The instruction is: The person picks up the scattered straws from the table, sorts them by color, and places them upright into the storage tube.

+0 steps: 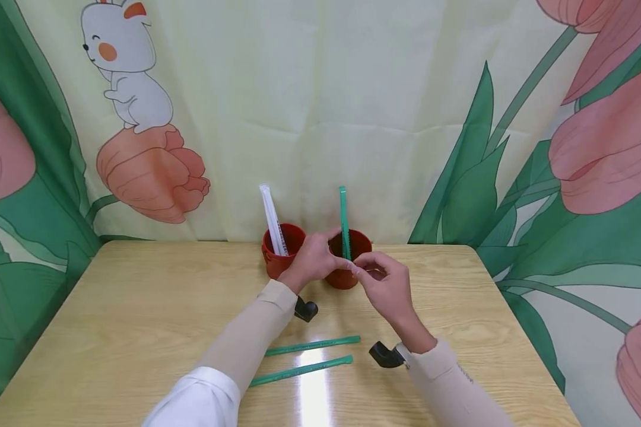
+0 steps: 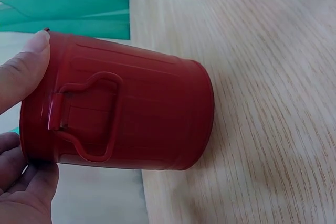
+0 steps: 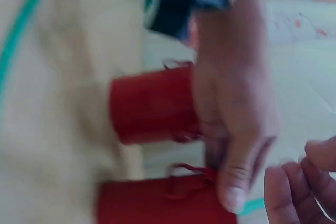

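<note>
Two small red metal buckets stand at the table's back edge. My left hand (image 1: 316,259) grips the rim of the right bucket (image 1: 343,281), thumb on one side and fingers on the other. In the left wrist view that bucket (image 2: 142,106) shows its ribbed wall and side handle. A green wrapped straw (image 1: 344,207) stands upright in it. My right hand (image 1: 389,286) is just right of the rim, its fingers loosely bent near the left thumb. Nothing shows between its fingertips in the right wrist view.
The left bucket (image 1: 273,265) holds white wrapped straws (image 1: 269,210). Two green straws lie on the table nearer me, a farther one (image 1: 320,343) and a nearer one (image 1: 310,369). Behind the wooden table (image 1: 165,308) hangs a printed curtain (image 1: 320,107). Black wrist camera mounts sit under both wrists.
</note>
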The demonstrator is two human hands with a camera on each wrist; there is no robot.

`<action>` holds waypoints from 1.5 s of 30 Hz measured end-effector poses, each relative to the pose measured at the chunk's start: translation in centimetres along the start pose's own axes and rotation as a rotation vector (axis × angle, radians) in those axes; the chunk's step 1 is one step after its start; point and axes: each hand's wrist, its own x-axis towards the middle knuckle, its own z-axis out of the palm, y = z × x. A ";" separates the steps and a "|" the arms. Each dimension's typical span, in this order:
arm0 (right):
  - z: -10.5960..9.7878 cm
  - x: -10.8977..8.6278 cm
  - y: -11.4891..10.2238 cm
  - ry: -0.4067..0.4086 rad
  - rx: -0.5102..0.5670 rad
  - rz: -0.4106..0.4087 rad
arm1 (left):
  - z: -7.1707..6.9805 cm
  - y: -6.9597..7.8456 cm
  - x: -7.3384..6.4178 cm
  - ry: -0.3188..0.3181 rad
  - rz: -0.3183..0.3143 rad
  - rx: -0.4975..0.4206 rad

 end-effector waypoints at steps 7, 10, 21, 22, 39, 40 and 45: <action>1.2 -3.7 2.3 -0.290 -0.034 -0.124 | -0.1 0.3 0.2 0.014 0.007 -0.006; 2.2 -4.8 3.1 -0.473 -0.141 -0.146 | -0.1 0.3 0.0 -0.002 -0.018 -0.008; 4.6 -5.2 2.6 -0.871 -0.650 -0.316 | 0.0 0.5 0.1 -0.010 -0.044 0.016; 4.7 -5.1 2.5 -0.894 -0.699 -0.346 | 0.0 0.5 0.2 -0.011 -0.046 0.016; 4.4 -4.9 2.0 -1.024 -0.945 -0.499 | 0.0 0.3 0.3 -0.012 -0.055 0.026; 4.3 -4.9 2.1 -1.023 -0.949 -0.508 | 0.0 0.3 0.3 -0.012 -0.054 0.026; 3.4 -4.9 2.5 -1.006 -0.918 -0.526 | -0.1 0.2 0.4 -0.019 -0.043 0.015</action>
